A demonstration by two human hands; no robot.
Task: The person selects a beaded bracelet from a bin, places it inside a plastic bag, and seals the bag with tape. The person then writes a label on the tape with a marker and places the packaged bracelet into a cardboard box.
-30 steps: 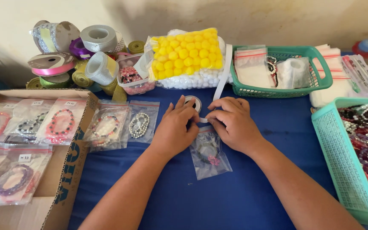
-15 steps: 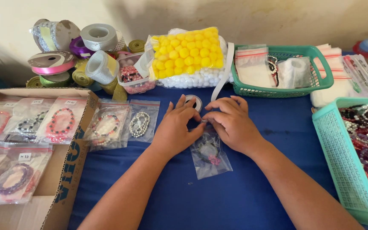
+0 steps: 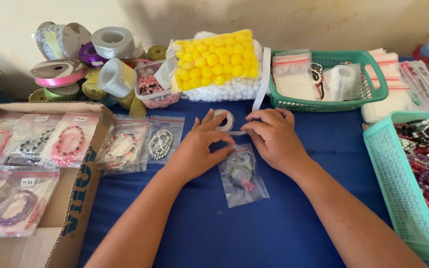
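Observation:
A small clear zip bag (image 3: 243,177) with a dark bead bracelet and a pink charm inside lies on the blue cloth (image 3: 254,233). My left hand (image 3: 198,148) and my right hand (image 3: 273,137) meet at the bag's top edge, fingertips pinching there. A roll of white tape (image 3: 224,120) lies just beyond my fingers, and a strip of its tape runs under my right hand. Whether my fingers grip the bag's edge or the tape strip is hidden.
A cardboard box (image 3: 70,218) at left holds several bagged bracelets; two more bags (image 3: 142,144) lie beside it. Ribbon spools (image 3: 75,59), a bag of yellow pompoms (image 3: 214,64), a green basket (image 3: 333,101) and a teal basket of beads (image 3: 398,188) surround the cloth.
My hands have stayed at the bag's top edge, with only small finger movements. The bag has barely shifted.

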